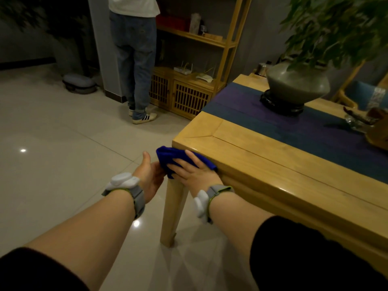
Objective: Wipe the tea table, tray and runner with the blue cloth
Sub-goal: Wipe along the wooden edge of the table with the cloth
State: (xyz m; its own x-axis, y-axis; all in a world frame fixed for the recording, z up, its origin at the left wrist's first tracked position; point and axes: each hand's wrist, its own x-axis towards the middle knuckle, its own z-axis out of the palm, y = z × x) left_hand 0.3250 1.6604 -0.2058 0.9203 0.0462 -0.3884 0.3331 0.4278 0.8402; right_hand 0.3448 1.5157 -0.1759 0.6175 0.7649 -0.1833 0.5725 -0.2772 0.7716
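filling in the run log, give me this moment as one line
stage: wiping table edge | right hand: presses blue cloth flat on tea table corner | left hand: touches cloth's hanging end | runner: not yet wiped

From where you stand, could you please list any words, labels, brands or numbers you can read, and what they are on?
None can be read.
White wrist devices: no legible marking.
Items on the wooden shelf: too blurred to tell.
Blue cloth, table and runner: no print.
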